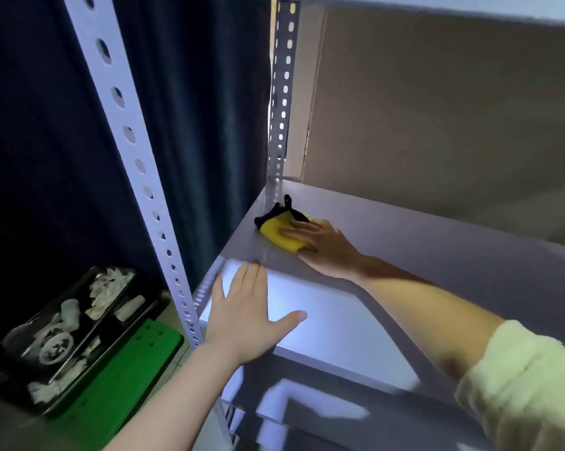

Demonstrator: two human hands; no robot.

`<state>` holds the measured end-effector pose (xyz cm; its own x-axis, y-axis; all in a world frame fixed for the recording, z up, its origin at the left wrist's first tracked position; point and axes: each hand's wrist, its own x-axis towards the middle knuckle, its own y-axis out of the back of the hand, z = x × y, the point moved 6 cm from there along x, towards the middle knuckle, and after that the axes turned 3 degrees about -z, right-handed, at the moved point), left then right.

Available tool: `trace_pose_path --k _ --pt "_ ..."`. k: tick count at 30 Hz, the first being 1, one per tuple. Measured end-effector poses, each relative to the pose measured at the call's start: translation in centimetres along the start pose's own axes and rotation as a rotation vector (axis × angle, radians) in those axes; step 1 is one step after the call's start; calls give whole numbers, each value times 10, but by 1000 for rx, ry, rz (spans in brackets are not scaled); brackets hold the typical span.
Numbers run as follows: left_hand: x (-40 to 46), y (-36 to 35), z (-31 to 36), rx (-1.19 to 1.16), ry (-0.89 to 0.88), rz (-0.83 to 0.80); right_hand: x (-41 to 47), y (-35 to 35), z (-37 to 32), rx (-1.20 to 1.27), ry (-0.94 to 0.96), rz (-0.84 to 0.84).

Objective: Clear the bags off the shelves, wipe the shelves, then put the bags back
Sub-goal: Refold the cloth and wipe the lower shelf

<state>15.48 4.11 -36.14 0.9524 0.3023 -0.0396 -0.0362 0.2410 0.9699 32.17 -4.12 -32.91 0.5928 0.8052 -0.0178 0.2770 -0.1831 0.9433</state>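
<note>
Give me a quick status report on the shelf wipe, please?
Right hand pressing yellow cloth at shelf's back left corner. Left hand flat on front edge. No bags in view.

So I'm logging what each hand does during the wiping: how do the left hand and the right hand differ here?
The right hand presses a yellow cloth near the shelf's back left corner; the left hand holds nothing. The left hand lies flat with spread fingers at the shelf's front edge, while the right hand reaches further in. Both rest palm down on the same shelf.
</note>
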Motion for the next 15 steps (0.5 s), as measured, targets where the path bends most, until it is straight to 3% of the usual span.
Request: trace_pose_path --k 3,7,15 --pt "-2 9 11 -11 -61 49 -61 -2 13 27 21 3" --pt "-5 20 63 -87 -328 127 -140 5 32 63 11 55" --pt "-19 -8 215 -97 -856 -65 -278 15 80 15 -76 129"
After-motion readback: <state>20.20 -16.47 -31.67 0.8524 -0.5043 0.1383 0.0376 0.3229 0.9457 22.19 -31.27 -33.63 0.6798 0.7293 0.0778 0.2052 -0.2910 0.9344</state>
